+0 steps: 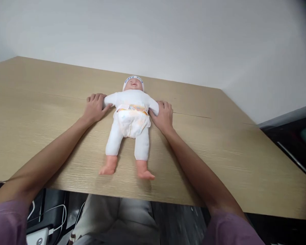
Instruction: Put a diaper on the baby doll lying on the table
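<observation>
Both hands grip the soft doll's (131, 115) padded white arms.

Short mauve sleeves (7, 221) ending above the elbows, forearms bare down to left hand (94, 108) and right hand (164, 115); light grey trousers (117, 217) below.

I count one doll (130, 119) at the middle of the frame, and it wears one cap (133, 79) and one diaper (131, 119). It has two bare feet, one (108, 166) left of centre and one (144, 171) just right of it. Two hands are mine: my left hand (95, 107) at the doll's one sleeve and my right hand (163, 115) at the other. There is one wooden table (219, 143) across the frame. At the lower left I count two white cables (56, 214), though they are partly hidden.
</observation>
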`<state>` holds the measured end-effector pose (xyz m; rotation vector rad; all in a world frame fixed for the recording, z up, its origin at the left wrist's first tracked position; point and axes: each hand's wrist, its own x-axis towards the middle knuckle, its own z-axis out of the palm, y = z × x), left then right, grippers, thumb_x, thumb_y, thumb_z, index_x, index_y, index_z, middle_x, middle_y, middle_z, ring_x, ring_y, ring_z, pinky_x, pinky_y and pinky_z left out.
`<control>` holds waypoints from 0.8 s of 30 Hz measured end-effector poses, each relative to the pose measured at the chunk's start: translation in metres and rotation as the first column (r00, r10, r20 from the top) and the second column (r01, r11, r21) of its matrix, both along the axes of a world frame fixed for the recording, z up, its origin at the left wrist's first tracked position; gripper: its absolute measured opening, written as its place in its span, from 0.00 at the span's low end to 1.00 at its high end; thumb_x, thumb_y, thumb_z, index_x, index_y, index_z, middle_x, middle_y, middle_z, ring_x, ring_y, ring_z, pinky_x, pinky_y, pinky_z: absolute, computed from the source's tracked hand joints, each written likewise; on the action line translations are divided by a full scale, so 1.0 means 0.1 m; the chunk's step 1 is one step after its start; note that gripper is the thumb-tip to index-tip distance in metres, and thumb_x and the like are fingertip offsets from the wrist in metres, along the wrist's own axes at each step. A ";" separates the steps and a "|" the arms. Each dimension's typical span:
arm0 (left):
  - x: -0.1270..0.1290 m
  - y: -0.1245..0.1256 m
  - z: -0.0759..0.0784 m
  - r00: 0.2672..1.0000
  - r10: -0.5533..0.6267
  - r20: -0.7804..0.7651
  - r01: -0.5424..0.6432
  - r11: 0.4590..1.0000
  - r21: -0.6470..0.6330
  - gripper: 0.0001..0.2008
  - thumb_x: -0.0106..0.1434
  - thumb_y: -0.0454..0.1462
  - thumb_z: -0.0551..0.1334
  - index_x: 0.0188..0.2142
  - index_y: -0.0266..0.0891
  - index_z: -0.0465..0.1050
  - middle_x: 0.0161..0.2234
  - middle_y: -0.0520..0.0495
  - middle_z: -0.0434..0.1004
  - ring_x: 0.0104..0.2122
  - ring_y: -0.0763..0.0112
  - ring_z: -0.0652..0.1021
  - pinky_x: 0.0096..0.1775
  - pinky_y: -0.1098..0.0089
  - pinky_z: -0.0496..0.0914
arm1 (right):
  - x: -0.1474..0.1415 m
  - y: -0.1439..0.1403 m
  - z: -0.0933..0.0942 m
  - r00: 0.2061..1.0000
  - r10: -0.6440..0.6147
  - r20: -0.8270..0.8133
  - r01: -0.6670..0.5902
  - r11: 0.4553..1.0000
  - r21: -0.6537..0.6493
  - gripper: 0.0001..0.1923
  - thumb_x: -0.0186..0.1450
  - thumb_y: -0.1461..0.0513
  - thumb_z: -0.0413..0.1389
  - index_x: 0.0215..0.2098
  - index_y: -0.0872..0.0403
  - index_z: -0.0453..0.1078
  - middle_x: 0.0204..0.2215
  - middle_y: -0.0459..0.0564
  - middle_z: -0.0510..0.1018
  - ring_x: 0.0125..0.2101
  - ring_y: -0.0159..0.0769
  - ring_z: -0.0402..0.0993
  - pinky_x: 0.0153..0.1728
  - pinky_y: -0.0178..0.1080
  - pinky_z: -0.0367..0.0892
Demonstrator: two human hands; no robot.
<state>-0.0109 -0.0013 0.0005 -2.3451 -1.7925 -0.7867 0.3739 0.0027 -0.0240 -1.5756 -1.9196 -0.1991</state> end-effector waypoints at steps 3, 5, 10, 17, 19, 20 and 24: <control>-0.02 0.15 0.00 0.999 -0.006 -0.052 0.004 0.999 -0.032 0.35 0.80 0.61 0.53 0.65 0.35 0.75 0.61 0.27 0.81 0.61 0.37 0.75 0.65 0.44 0.63 | 0.09 0.04 -0.08 1.000 0.012 -0.006 -0.012 1.000 -0.019 0.29 0.79 0.43 0.54 0.63 0.57 0.75 0.55 0.67 0.83 0.56 0.61 0.74 0.61 0.59 0.68; 0.01 0.15 0.04 0.998 0.001 -0.065 -0.003 0.999 -0.034 0.36 0.79 0.63 0.54 0.62 0.34 0.77 0.58 0.27 0.83 0.59 0.38 0.77 0.63 0.45 0.65 | 0.09 0.00 -0.08 0.999 0.018 -0.035 -0.019 1.000 -0.013 0.30 0.79 0.42 0.53 0.61 0.57 0.76 0.53 0.66 0.84 0.53 0.59 0.76 0.60 0.58 0.70; 0.37 -0.08 0.34 0.981 0.195 0.010 -0.187 0.953 -0.237 0.29 0.74 0.59 0.61 0.53 0.34 0.77 0.48 0.29 0.86 0.48 0.42 0.82 0.54 0.50 0.71 | -0.18 -0.12 0.09 0.967 -0.035 -0.252 0.012 0.996 -0.093 0.25 0.77 0.43 0.54 0.52 0.54 0.78 0.48 0.63 0.87 0.47 0.55 0.80 0.53 0.52 0.74; 0.54 -1.50 1.03 0.892 0.201 0.405 -0.015 0.908 -0.419 0.26 0.72 0.62 0.64 0.49 0.43 0.72 0.39 0.45 0.84 0.33 0.60 0.81 0.35 0.65 0.70 | -0.02 -0.83 0.57 0.709 0.111 -0.696 -0.352 0.912 -0.213 0.29 0.67 0.41 0.65 0.57 0.50 0.80 0.54 0.56 0.88 0.53 0.54 0.84 0.53 0.50 0.79; 0.46 -2.19 0.97 0.908 0.094 0.408 0.058 0.937 -0.344 0.24 0.71 0.60 0.67 0.48 0.44 0.72 0.38 0.48 0.84 0.34 0.60 0.82 0.35 0.66 0.72 | 0.21 -1.23 0.76 0.686 0.225 -0.692 -0.476 0.857 -0.194 0.29 0.68 0.40 0.65 0.57 0.49 0.81 0.53 0.53 0.88 0.54 0.53 0.84 0.55 0.49 0.79; 0.43 -2.55 0.87 0.911 0.032 0.410 0.118 0.934 -0.336 0.21 0.70 0.57 0.69 0.47 0.45 0.72 0.37 0.49 0.83 0.33 0.60 0.81 0.34 0.67 0.73 | 0.32 -1.46 0.85 0.700 0.252 -0.669 -0.504 0.837 -0.213 0.27 0.69 0.41 0.65 0.56 0.49 0.82 0.51 0.52 0.89 0.52 0.52 0.84 0.54 0.48 0.79; 0.46 -3.96 0.26 0.863 -0.100 0.496 0.309 0.880 -0.360 0.13 0.64 0.44 0.72 0.46 0.48 0.75 0.36 0.51 0.85 0.31 0.63 0.83 0.32 0.70 0.77 | 0.52 -2.49 1.11 0.760 0.308 -0.573 -0.593 0.688 -0.417 0.21 0.72 0.52 0.67 0.60 0.48 0.82 0.52 0.51 0.88 0.50 0.48 0.84 0.52 0.44 0.78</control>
